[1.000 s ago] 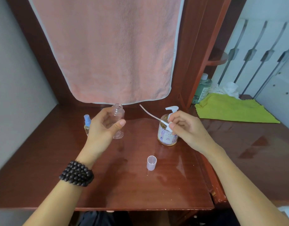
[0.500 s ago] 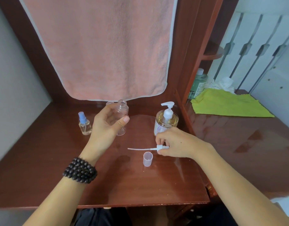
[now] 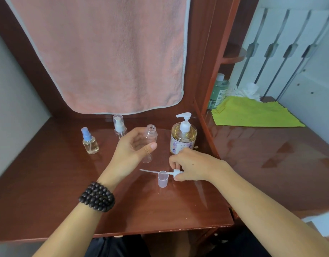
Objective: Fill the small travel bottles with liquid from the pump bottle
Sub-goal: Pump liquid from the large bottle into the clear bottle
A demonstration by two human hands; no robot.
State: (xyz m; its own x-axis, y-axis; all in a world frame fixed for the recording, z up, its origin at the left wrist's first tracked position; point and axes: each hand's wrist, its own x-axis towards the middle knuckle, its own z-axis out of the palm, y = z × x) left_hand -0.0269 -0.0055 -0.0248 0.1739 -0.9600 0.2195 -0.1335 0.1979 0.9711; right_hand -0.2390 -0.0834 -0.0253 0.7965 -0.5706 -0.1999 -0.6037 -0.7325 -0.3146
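Note:
My left hand (image 3: 131, 149) holds an empty clear travel bottle (image 3: 149, 140) upright with its neck uncapped, just above the desk. My right hand (image 3: 191, 165) pinches a small white spray head (image 3: 176, 172) low on the desk, its dip tube (image 3: 148, 171) pointing left behind a clear cap (image 3: 163, 179) that stands mouth up. The pump bottle (image 3: 183, 136) with amber liquid and a white pump stands behind my right hand. A small spray bottle with a blue head (image 3: 89, 141) and a capped small pump bottle (image 3: 119, 126) stand at the back left.
A pink towel (image 3: 108, 52) hangs over the back panel. The wooden desk (image 3: 48, 191) has a raised divider on the right. Beyond it lie a yellow-green cloth (image 3: 252, 114), a green bottle (image 3: 218, 91) and crumpled tissue (image 3: 247, 89).
My right hand brought the spray head with its tube down from beside the pump bottle to the desk behind the clear cap. My left hand kept hold of the empty bottle.

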